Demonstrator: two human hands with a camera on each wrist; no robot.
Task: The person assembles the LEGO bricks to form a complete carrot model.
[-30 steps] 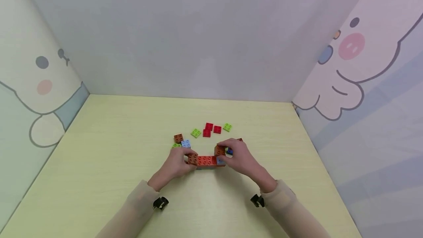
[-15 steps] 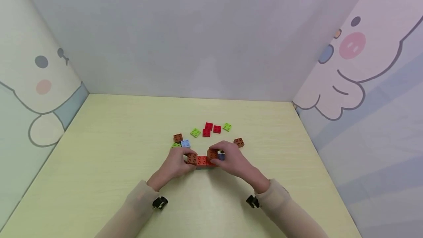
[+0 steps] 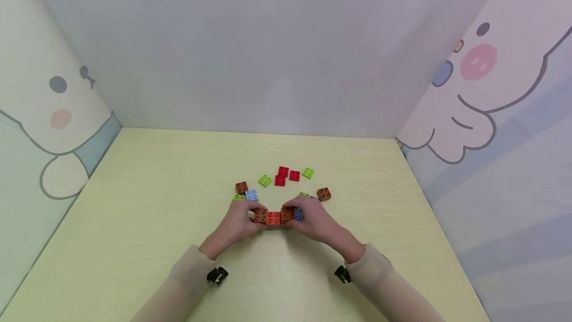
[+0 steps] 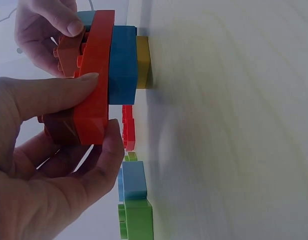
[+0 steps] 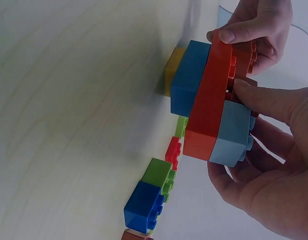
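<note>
A stack of toy building bricks stands mid-table: a yellow brick (image 4: 143, 62) lowest, a blue brick (image 4: 123, 65) above it, then a long red brick (image 3: 274, 218). On the red brick's left end sits a brown brick (image 3: 260, 215); a light blue brick (image 5: 231, 131) covers its right end. My left hand (image 3: 240, 221) grips the left end, thumb along the red brick's side and fingers round the far side. Between thumb and fingers, my right hand (image 3: 315, 218) pinches a second brown brick (image 3: 287, 214), on the red brick's studs beside the light blue one. Its underside is hidden.
Behind the stack lie flat red plates (image 3: 280, 180) and lime plates (image 3: 265, 180). Brown (image 3: 241, 187), light blue (image 3: 251, 195) and green (image 4: 138, 220) bricks sit at the left. Another brown brick (image 3: 323, 194), a dark blue brick (image 5: 142, 206) and a green brick (image 5: 157, 172) lie at the right.
My right hand has carried its brown brick left, from above the light blue brick, and lowered it onto the long red brick. The left hand has kept its grip in place.
</note>
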